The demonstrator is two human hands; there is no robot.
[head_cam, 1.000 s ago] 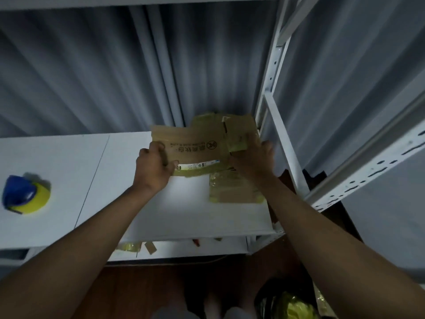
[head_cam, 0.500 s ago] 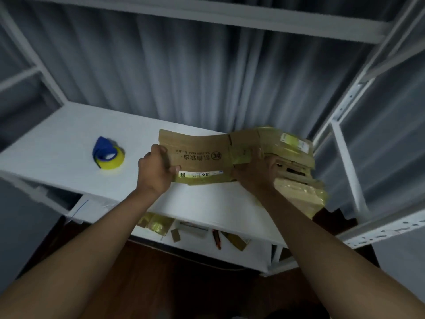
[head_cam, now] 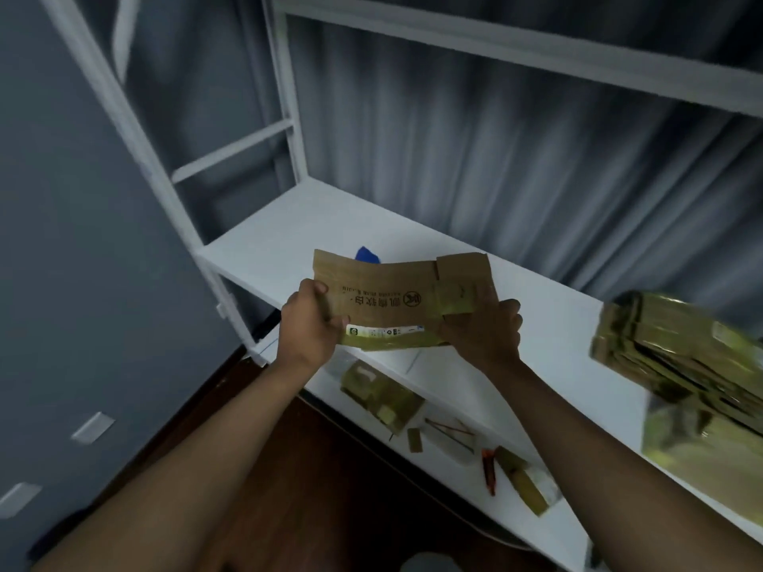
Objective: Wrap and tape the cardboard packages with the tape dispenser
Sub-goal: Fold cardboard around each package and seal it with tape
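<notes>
**Flat Carton in Hand, Taping Not Yet Begun**

A left hand (head_cam: 307, 324) and right hand (head_cam: 481, 334) grip opposite ends of a flattened cardboard package (head_cam: 396, 303) above a white shelf (head_cam: 272, 241). Beyond the fingertips, the blue tape dispenser (head_cam: 366, 255) peeks out, apparently untouched. More packages (head_cam: 677, 357) wait right of the right hand; grey curtains (head_cam: 516, 150) hang behind.

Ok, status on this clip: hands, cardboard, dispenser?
Left hand, right hand both grip flattened cardboard package. Blue tape dispenser mostly hidden behind it, untouched.
</notes>
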